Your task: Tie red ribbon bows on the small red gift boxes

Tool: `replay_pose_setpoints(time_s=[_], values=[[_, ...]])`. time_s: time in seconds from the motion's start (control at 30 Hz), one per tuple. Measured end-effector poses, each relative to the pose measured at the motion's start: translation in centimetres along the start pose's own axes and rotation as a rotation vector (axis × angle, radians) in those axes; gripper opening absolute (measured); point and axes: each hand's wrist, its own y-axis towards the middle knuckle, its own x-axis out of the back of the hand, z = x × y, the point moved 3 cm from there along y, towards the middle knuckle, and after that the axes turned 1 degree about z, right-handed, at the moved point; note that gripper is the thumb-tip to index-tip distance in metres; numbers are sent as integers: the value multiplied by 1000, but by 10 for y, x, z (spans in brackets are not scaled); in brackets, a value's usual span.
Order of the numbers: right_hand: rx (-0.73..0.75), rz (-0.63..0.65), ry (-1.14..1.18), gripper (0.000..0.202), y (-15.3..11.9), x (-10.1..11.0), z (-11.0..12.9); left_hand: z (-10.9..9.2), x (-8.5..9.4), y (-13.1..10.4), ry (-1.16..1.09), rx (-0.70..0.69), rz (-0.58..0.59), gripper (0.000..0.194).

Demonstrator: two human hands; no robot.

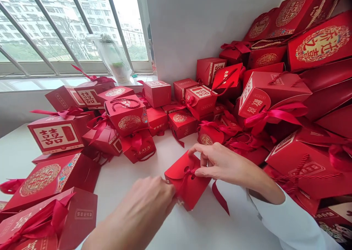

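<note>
A small red gift box (193, 192) lies on the white table in front of me, its rounded flap folded over the top. A dark red ribbon (184, 184) passes through the holes in the flap and is knotted there. My right hand (220, 161) pinches the ribbon by the knot between thumb and fingers. At the box's left edge, my left hand (152, 200) is closed, slightly blurred, with one strand of ribbon running to its fingertips. A loose ribbon tail (220, 198) trails onto the table at the right.
Red gift boxes with bows and cord handles surround the white table top (123, 184), including a box with double characters (56, 134) at left. Larger boxes (321, 44) are stacked high on the right. A plastic-wrapped cup (118, 65) stands on the sill by the barred window.
</note>
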Motion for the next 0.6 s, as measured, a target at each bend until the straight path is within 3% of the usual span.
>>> replay_pose_setpoints(time_s=[0.1,0.2,0.33,0.4,0.6], values=[[-4,-30,-21,27,1,-1,-1,6,7,8,161,27,-2,20],[-11,-46,-34,27,1,0,-1,8,20,23,340,-9,-155,21],[16,-40,-14,30,1,1,0,12,28,35,319,-108,-338,29],[26,-36,-7,30,1,1,1,21,26,34,258,-89,-283,29],[-16,-5,2,28,-1,1,3,40,20,10,-67,-106,183,7]])
